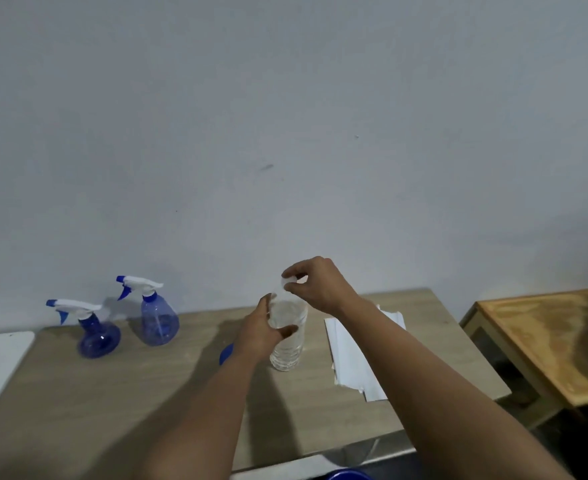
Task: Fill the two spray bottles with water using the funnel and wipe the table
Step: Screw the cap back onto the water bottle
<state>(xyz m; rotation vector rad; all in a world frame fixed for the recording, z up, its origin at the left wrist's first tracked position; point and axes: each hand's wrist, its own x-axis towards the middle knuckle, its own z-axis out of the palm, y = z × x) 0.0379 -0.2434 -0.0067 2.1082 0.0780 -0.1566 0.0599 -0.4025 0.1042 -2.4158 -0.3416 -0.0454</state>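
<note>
No brand, label or writing is showing legibly on any item here. Two translucent blue plastic spray bottles with white trigger heads and blue nozzle tips are standing upright at the far left of the beige wood-grain table (78, 403): the nearer-left spray bottle (93, 332) and the farther-right spray bottle (157, 313), close beside each other but not touching. One clear ribbed plastic water bottle (287, 341) is standing upright near the table's middle, and water is showing inside it. One small stack of white paper sheets (351, 362) is lying flat on the table just right of it. A single blue rounded object (226, 355), mostly hidden behind the left wrist, is peeking out just left of the water bottle; whether it is the funnel cannot be told.

The left hand (263, 336) is reaching forward with its arm extended, its grip wrapping around the water bottle's upper body, thumb on the near side. The right hand (315, 285) is arching over the bottle's top, its grip pinching the white bottle cap (287, 280) between thumb and fingertips. One light wooden side table (545, 344) is standing off to the right, apart from the main table.
</note>
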